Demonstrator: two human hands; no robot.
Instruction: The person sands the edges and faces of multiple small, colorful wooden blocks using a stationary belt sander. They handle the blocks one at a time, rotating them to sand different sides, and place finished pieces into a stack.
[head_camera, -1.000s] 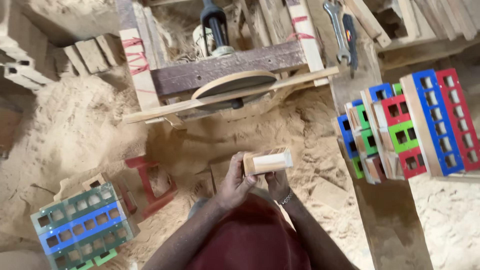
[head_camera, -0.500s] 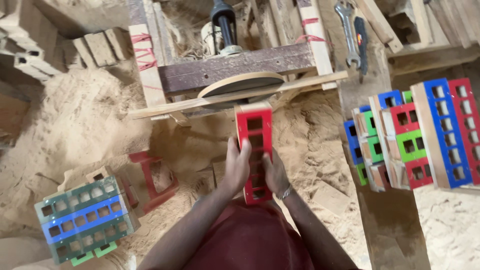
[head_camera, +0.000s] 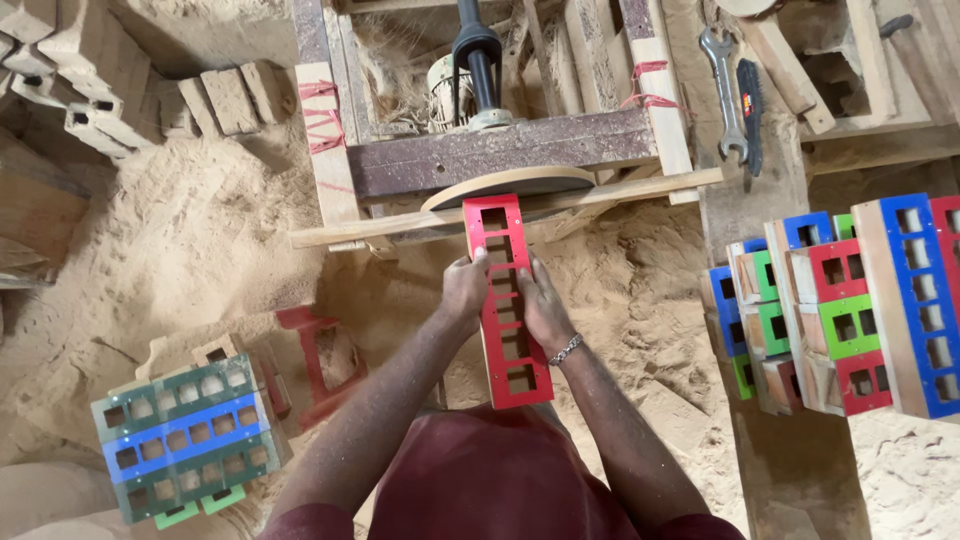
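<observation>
Gripped from both sides, left hand (head_camera: 465, 290) and right hand (head_camera: 545, 310) with fingers closed around the long edges of the red wooden frame (head_camera: 505, 300), top end pushed against the round sanding disc (head_camera: 510, 185) for steady, flat contact.

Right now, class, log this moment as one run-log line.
left hand: grips red slotted panel | right hand: grips same panel | panel: top end at sanding disc | around: sawdust, stacked coloured panels
</observation>
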